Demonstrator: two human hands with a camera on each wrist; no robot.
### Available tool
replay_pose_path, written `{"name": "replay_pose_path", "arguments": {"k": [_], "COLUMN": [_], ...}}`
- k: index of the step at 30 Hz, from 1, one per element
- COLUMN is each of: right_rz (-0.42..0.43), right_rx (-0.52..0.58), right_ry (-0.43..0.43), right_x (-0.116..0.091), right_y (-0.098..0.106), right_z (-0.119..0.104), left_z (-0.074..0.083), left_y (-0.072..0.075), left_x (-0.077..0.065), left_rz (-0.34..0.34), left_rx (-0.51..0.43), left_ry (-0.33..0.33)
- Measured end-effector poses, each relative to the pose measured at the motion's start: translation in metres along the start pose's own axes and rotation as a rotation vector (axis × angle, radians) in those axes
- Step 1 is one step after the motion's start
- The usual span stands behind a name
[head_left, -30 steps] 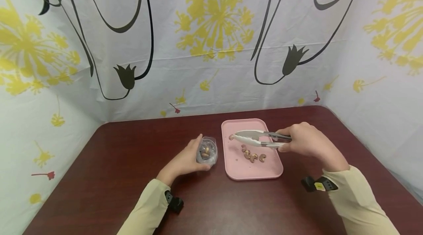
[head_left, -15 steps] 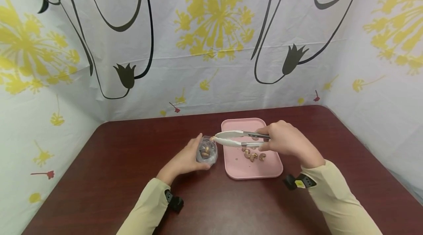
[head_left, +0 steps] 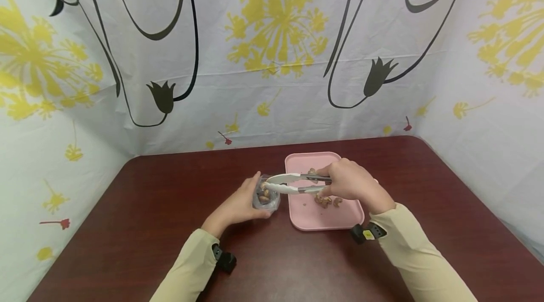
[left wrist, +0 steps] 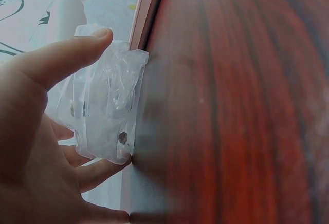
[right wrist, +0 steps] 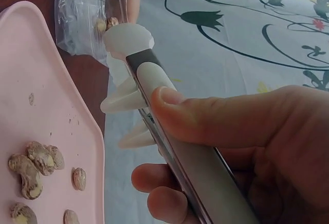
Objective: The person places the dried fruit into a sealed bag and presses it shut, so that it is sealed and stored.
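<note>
My left hand (head_left: 235, 204) holds a clear crinkled plastic bag (head_left: 272, 203), open at the top, upright on the table. Several cashews (right wrist: 100, 25) show inside it. In the left wrist view the thumb lies over one side of the bag (left wrist: 110, 100) and the fingers on the other. My right hand (head_left: 352, 183) grips white-tipped metal tongs (head_left: 284, 178), thumb on top of the handle in the right wrist view. The tong tips are over the bag's mouth with a cashew (right wrist: 112, 22) at them. Whether they still pinch it is unclear.
A pink tray (head_left: 303, 219) lies right of the bag, with several cashews (head_left: 325, 201) and small crumbs on it. The dark wooden table (head_left: 170, 207) extends around both. A patterned cloth (head_left: 238, 104) hangs behind and at the sides.
My right hand has moved left with the tongs, carrying a cashew from the tray to the mouth of the bag. The left hand and bag have stayed in place.
</note>
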State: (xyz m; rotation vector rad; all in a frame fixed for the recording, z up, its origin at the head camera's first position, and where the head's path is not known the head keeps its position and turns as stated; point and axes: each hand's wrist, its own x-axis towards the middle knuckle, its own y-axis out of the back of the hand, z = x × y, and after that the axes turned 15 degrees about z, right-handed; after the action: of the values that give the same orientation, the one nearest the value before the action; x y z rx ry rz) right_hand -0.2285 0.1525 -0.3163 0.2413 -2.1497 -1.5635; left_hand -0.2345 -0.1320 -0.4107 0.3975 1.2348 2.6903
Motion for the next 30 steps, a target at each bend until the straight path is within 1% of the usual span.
{"name": "replay_pose_path", "arguments": {"k": [8, 15, 18, 25, 30], "right_rz": [-0.033, -0.039, -0.046, -0.062, -0.068], "right_rx": [0.025, 0.036, 0.054, 0.088, 0.088], "right_ry": [-0.021, -0.026, -0.045, -0.056, -0.077], "right_x": [0.0019, 0.0011, 0.0003, -0.0023, -0.0039], "right_y": [-0.0017, -0.0044, -0.0038, -0.0016, -0.0006], "right_z": [-0.0021, -0.0017, -0.0013, 0.0012, 0.0022], "left_z": [0.0003, -0.0002, -0.0004, -0.0005, -0.0013], "left_y": [-0.0001, -0.0004, -0.0004, -0.0005, -0.0008], "left_x": [-0.0003, 0.0, 0.0006, 0.0007, 0.001], "left_rz": [0.006, 0.003, 0.001, -0.005, -0.007], "left_rx": [0.005, -0.001, 0.001, 0.004, 0.007], "left_ry": [-0.011, -0.011, -0.015, -0.014, -0.012]}}
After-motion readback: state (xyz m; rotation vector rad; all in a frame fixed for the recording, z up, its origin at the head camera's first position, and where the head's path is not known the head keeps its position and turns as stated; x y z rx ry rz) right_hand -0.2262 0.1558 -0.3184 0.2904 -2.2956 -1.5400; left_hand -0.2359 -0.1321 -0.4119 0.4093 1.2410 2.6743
